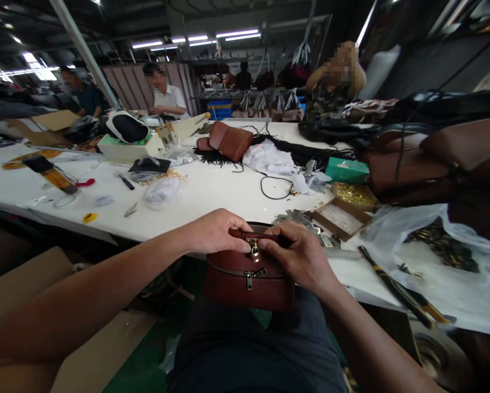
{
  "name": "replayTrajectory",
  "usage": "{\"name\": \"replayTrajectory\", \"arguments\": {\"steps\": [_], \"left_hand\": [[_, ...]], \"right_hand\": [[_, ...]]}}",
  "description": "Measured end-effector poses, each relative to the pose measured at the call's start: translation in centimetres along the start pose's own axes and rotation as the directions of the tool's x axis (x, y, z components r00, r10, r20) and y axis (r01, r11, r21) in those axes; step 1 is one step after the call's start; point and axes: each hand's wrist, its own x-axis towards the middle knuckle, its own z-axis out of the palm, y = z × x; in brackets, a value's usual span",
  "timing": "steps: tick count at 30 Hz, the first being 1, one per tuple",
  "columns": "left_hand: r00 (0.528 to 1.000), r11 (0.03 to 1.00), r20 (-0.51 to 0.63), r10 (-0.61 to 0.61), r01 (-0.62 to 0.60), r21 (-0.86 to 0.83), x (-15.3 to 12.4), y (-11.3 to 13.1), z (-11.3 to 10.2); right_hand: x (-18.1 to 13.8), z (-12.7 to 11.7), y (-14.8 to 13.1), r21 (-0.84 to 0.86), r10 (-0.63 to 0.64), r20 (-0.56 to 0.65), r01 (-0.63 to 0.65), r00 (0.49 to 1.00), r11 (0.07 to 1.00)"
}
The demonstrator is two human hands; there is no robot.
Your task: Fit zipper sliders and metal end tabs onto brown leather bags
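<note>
Two narrow pinches, by left grip [220, 233] and right grip [300, 254], on top strap [250, 235] of dark-red bag [228, 286], thumbs flanking gold-toned padlock [255, 252], bag body between and just below.

A: Room lighting?
B: Tube lights [239, 35] far beyond the fingers [239, 221], under a dark ceiling [212, 12].
A: Structure?
B: Slanted post [84, 52] and pinkish panels [126, 87], far ahead-left of them.
A: Rest?
B: Green floor [150, 349] below, long white surface [212, 191] just ahead.

Right fingers [273, 249] hide part of the strap [259, 236]; the picture's edge cuts brown leather [472, 143].
</note>
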Motion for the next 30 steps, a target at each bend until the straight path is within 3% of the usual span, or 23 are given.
{"name": "replayTrajectory", "arguments": {"steps": [3,5,8,14,20,30], "left_hand": [[0.996,0.991,-0.077,0.041,-0.031,0.127,0.0,-0.3,0.3],[0.992,0.984,-0.114,0.060,-0.040,0.173,-0.1,-0.5,0.4],[0.986,0.988,-0.159,0.049,-0.024,0.153,-0.1,-1.0,0.6],[0.984,0.993,-0.177,0.029,-0.009,0.114,-0.4,-1.2,1.1],[0.993,0.999,-0.112,0.024,-0.019,0.041,-0.7,-0.9,1.5],[0.971,0.987,-0.221,0.090,-0.058,0.148,-0.6,-1.8,2.3]], "right_hand": [[-0.6,0.7,0.4,-0.010,-0.019,-0.011,0.019,1.000,1.000],[-1.1,1.1,0.4,-0.061,-0.080,-0.126,0.073,0.989,0.995],[-2.2,1.8,-0.1,-0.149,-0.140,-0.344,0.092,0.928,0.984],[-3.2,4.5,-1.0,0.013,0.005,-0.252,-0.002,0.968,1.000],[-3.3,6.3,-0.7,0.002,0.046,-0.380,-0.049,0.924,0.999],[-3.0,7.8,-0.4,0.189,0.108,-0.511,-0.011,0.853,0.982]]}}
